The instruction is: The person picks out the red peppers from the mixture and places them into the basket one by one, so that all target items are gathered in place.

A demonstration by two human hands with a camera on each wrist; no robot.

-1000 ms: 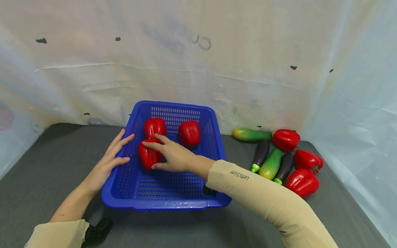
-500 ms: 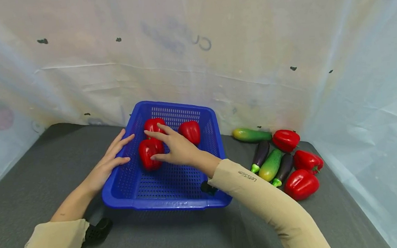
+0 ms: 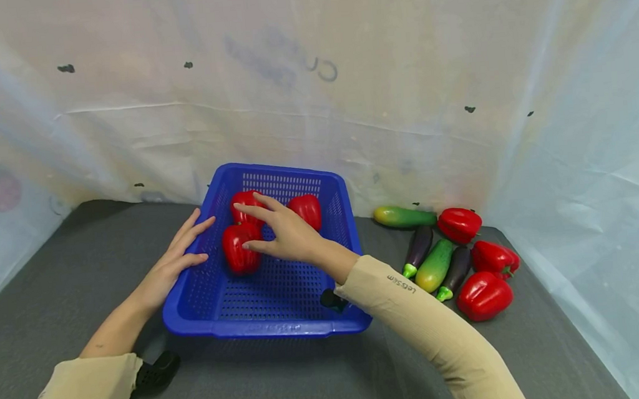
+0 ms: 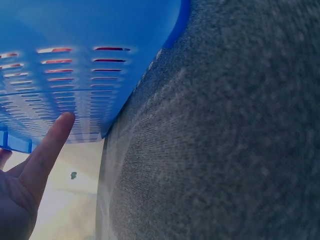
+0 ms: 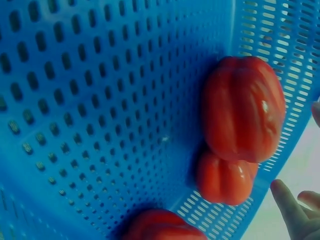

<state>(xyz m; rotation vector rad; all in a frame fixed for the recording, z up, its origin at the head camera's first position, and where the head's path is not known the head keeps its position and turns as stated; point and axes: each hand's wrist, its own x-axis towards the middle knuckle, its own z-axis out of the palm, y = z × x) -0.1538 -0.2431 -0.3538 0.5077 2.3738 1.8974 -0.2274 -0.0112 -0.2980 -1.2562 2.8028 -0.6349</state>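
Note:
A blue plastic basket [image 3: 268, 330] with slotted walls holds three red bell peppers. The near-left bell pepper [image 3: 239, 249] and the bell pepper behind it [image 3: 239, 211] sit against each other; another bell pepper [image 3: 306, 212] stands to their right. My right hand [image 3: 294, 234] hovers inside the basket, fingers spread over the two left peppers and partly covering the rear one, gripping nothing. At the left side of the basket, my left hand [image 3: 173, 256] rests its fairly straight fingers against the rim, its thumb [image 4: 56, 134] along the outer wall.
Right of the basket on the grey table [image 3: 256, 392] lie a green-yellow zucchini [image 3: 405, 216], a second zucchini [image 3: 436, 264], dark eggplants [image 3: 419, 247] and three more red bell peppers [image 3: 485, 296]. Pale plastic sheeting [image 3: 400, 80] hangs behind and along the sides.
My right hand has let go of the near-left bell pepper, its fingers spreading and lifting back slightly to the right. My left hand and the basket have stayed in place.

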